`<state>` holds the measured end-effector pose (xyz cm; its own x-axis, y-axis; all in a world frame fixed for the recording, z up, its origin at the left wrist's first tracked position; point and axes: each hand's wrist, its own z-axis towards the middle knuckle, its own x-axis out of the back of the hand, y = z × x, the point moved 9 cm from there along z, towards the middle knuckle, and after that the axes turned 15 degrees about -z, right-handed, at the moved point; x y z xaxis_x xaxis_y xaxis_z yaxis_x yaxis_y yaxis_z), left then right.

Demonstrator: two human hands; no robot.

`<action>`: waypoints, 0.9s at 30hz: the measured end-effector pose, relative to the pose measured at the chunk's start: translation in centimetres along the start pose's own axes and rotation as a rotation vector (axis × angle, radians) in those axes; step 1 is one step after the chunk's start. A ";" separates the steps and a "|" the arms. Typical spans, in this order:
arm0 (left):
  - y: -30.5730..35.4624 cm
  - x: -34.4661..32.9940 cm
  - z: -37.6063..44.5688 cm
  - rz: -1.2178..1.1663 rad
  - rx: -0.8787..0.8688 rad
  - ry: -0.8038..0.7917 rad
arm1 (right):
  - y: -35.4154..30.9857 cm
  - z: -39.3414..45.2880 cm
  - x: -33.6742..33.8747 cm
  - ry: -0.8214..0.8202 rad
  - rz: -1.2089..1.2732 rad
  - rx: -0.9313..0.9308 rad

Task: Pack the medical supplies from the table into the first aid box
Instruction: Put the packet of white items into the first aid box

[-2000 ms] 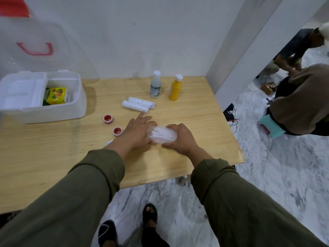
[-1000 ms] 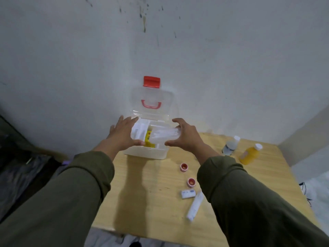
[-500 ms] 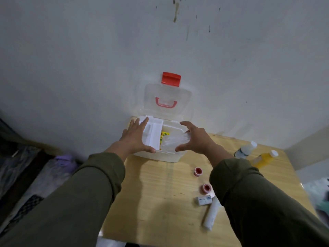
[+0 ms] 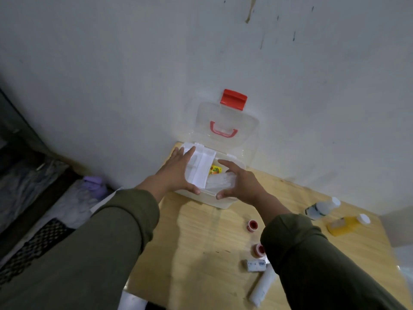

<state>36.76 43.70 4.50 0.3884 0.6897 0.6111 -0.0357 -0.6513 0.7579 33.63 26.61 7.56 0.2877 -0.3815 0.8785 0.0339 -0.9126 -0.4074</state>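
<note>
The white first aid box stands open at the table's far left corner, its clear lid with red handle leaning on the wall. My right hand presses a clear plastic packet down into the box's right compartment, beside a yellow carton. My left hand lies flat with spread fingers on the white inner tray at the box's left side. On the table lie two red tape rolls, a small white roll, a long bandage roll, a clear bottle and an orange bottle.
The wooden table stands against a white wall. To its left, lower down, lie dark bags, a purple object and a mesh panel. My sleeve covers part of the rolls at the right.
I carried the plastic packet from the table's middle to the box. Over the last half second my right hand has lowered it further into the right compartment; my left hand stays on the tray.
</note>
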 end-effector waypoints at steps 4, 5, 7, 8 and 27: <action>-0.2 0.0 0.1 0.022 0.018 0.002 | 0.2 0.5 -0.6 -0.035 0.014 0.019; -0.2 0.0 0.1 0.026 0.021 0.005 | 0.1 0.6 -0.8 -0.052 0.018 0.027; -0.2 0.0 0.1 0.034 0.028 0.012 | -0.1 0.9 -1.2 -0.093 0.018 0.042; -0.1 0.0 0.0 0.037 0.029 0.017 | -0.2 1.0 -1.5 -0.112 0.015 0.052; 0.9 0.2 -0.8 0.035 0.037 0.030 | 0.6 1.6 -1.4 -0.161 0.441 -0.186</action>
<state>36.06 43.55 5.45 0.3601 0.6749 0.6441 -0.0145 -0.6863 0.7272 34.80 26.84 5.64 0.3806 -0.7227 0.5769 -0.2912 -0.6859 -0.6669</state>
